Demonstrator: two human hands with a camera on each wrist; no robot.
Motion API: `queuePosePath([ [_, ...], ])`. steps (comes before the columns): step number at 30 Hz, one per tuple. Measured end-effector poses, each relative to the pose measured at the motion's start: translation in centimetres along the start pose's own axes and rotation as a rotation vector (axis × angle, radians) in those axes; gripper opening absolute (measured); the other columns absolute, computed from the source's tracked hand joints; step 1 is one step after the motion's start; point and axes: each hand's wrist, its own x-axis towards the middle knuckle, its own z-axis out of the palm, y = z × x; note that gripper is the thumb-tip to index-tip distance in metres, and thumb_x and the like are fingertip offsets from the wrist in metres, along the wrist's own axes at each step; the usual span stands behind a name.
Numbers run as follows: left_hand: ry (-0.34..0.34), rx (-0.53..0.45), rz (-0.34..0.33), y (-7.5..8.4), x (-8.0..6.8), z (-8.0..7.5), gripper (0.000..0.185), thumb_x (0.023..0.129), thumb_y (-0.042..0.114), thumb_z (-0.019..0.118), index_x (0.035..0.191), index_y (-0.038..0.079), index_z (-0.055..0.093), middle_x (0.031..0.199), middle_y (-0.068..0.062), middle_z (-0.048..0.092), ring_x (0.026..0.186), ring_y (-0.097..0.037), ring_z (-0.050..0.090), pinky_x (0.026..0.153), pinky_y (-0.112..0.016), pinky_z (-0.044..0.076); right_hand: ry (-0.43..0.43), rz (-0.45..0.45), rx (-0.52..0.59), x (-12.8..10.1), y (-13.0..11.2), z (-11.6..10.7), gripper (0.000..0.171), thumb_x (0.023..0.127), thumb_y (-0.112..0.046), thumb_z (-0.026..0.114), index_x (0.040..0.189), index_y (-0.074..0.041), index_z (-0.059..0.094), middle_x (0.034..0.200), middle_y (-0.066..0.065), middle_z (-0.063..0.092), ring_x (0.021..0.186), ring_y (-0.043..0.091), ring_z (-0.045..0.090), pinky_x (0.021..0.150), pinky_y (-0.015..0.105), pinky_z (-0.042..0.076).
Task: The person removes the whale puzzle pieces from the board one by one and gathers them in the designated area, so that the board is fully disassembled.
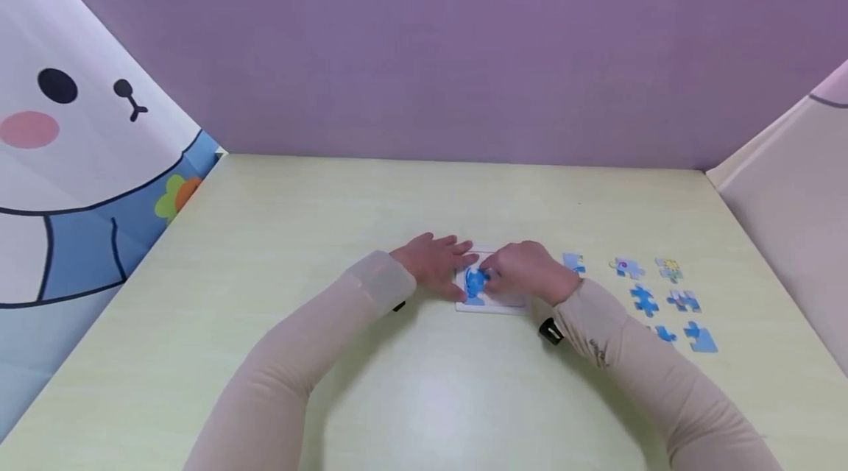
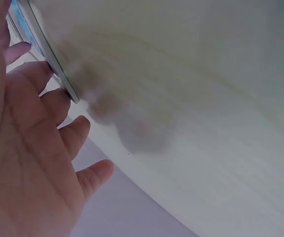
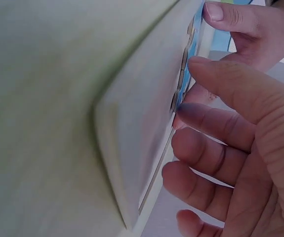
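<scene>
A flat white-framed puzzle board (image 1: 492,308) lies on the table, with blue pieces (image 1: 473,282) fitted in its left part. My left hand (image 1: 434,265) rests at the board's left edge, its fingers spread; in the left wrist view, fingertips (image 2: 58,101) touch the frame's side. From the right, my right hand (image 1: 530,270) reaches over the board. Its thumb and index finger pinch a blue puzzle piece (image 3: 185,85) at the board's surface, the other fingers curled. Most of that piece is hidden by the fingers. The board's right part is partly covered by this hand.
Several loose puzzle pieces (image 1: 644,300) lie spread on the table right of the board, some close to the right forearm. One blue piece (image 1: 573,262) lies just beyond the right wrist. A purple panel (image 1: 464,51) stands along the table's far edge, with printed cloth (image 1: 86,162) at the left.
</scene>
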Motion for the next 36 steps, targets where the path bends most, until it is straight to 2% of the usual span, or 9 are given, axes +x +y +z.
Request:
queuePosePath([
  [3, 0.004, -0.008, 0.008, 0.13, 0.1, 0.13, 0.08, 0.091, 0.065, 0.047, 0.157, 0.03, 0.016, 0.163, 0.006, 0.011, 0.15, -0.022, 0.012, 0.118, -0.049, 0.018, 0.001, -0.002, -0.006, -0.05, -0.06, 0.09, 0.035, 0.087, -0.029, 0.07, 0.118, -0.012, 0.071, 0.087, -0.001, 0.073, 0.078, 0.014, 0.065, 0.071, 0.037, 0.052],
  [6, 0.01, -0.009, 0.008, 0.26, 0.15, 0.15, 0.081, 0.091, 0.065, 0.048, 0.157, 0.03, 0.017, 0.163, 0.006, 0.011, 0.15, -0.021, 0.012, 0.118, -0.049, 0.018, 0.004, -0.01, -0.006, -0.05, -0.09, 0.14, 0.033, 0.087, -0.028, 0.071, 0.115, -0.012, 0.072, 0.068, -0.006, 0.062, 0.065, 0.011, 0.056, 0.064, 0.033, 0.049],
  [11, 0.014, -0.006, 0.0, 0.41, 0.16, 0.01, 0.08, 0.091, 0.065, 0.049, 0.156, 0.031, 0.017, 0.163, 0.006, 0.012, 0.15, -0.021, 0.012, 0.118, -0.05, 0.017, 0.016, -0.032, 0.008, -0.02, -0.12, 0.15, 0.018, 0.086, -0.025, 0.071, 0.099, -0.013, 0.073, 0.057, -0.007, 0.045, 0.056, 0.01, 0.044, 0.056, 0.026, 0.037],
  [17, 0.014, -0.017, -0.012, 0.48, 0.09, -0.14, 0.08, 0.09, 0.065, 0.05, 0.156, 0.032, 0.018, 0.163, 0.007, 0.012, 0.15, -0.021, 0.013, 0.118, -0.05, 0.017, 0.003, -0.012, 0.044, 0.08, -0.32, -0.08, 0.025, 0.085, -0.022, 0.073, 0.106, -0.009, 0.073, 0.064, -0.006, 0.054, 0.061, 0.011, 0.047, 0.058, 0.027, 0.041],
  [21, 0.012, -0.039, -0.027, 0.6, 0.04, -0.15, 0.081, 0.09, 0.065, 0.051, 0.156, 0.033, 0.017, 0.163, 0.008, 0.012, 0.149, -0.022, 0.015, 0.117, -0.051, 0.016, -0.012, 0.016, 0.059, 0.24, -0.52, -0.27, 0.032, 0.084, -0.021, 0.074, 0.112, -0.006, 0.071, 0.084, -0.001, 0.069, 0.074, 0.014, 0.058, 0.069, 0.035, 0.051],
  [25, 0.011, -0.03, -0.043, 0.74, 0.04, -0.17, 0.082, 0.089, 0.066, 0.051, 0.156, 0.036, 0.016, 0.163, 0.009, 0.013, 0.148, -0.023, 0.019, 0.117, -0.052, 0.018, -0.022, 0.056, 0.071, 0.32, -0.73, -0.25, 0.04, 0.084, -0.022, 0.075, 0.12, -0.005, 0.068, 0.102, 0.005, 0.073, 0.086, 0.017, 0.064, 0.078, 0.041, 0.054],
  [28, 0.003, -0.03, -0.051, 0.76, 0.02, -0.21, 0.083, 0.088, 0.067, 0.052, 0.156, 0.036, 0.015, 0.163, 0.01, 0.013, 0.148, -0.023, 0.02, 0.117, -0.052, 0.018, 0.006, 0.068, 0.082, 0.29, -0.8, -0.11, 0.037, 0.087, -0.024, 0.073, 0.119, -0.005, 0.066, 0.102, 0.006, 0.073, 0.083, 0.017, 0.065, 0.073, 0.039, 0.053],
  [33, -0.004, -0.036, -0.056, 0.47, 0.0, -0.14, 0.083, 0.088, 0.068, 0.051, 0.156, 0.035, 0.016, 0.163, 0.01, 0.011, 0.149, -0.023, 0.018, 0.117, -0.052, 0.017, 0.089, 0.019, 0.116, 0.16, -0.75, 0.0, 0.008, 0.092, -0.016, 0.065, 0.097, -0.01, 0.067, 0.085, 0.0, 0.071, 0.068, 0.012, 0.058, 0.063, 0.032, 0.05],
  [36, -0.003, -0.034, -0.058, 0.23, -0.11, -0.06, 0.083, 0.088, 0.068, 0.051, 0.156, 0.034, 0.017, 0.163, 0.009, 0.011, 0.149, -0.023, 0.017, 0.117, -0.052, 0.016, 0.1, -0.005, 0.138, 0.08, -0.91, -0.12, 0.005, 0.093, -0.011, 0.064, 0.089, -0.012, 0.067, 0.079, -0.003, 0.068, 0.066, 0.011, 0.056, 0.063, 0.03, 0.049],
])
